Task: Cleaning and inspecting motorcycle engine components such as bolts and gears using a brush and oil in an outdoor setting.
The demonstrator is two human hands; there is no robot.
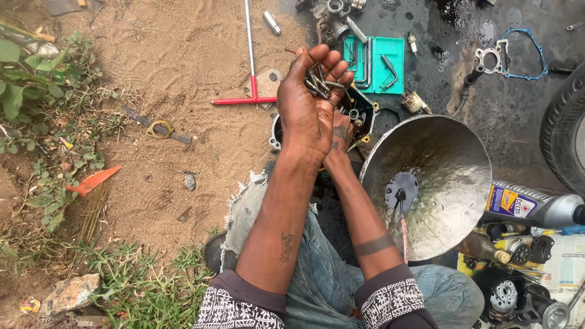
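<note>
Left hand cupping a bunch of bolts, palm up so none spill; right hand beneath it, grip impossible to tell, hovering over the engine cover. Oily bowl sitting at four o'clock.

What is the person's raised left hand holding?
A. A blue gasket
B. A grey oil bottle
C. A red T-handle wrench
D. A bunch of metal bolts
D: the left hand is cupped around a bunch of metal bolts, while the red T-handle wrench lies on the sand.
</note>
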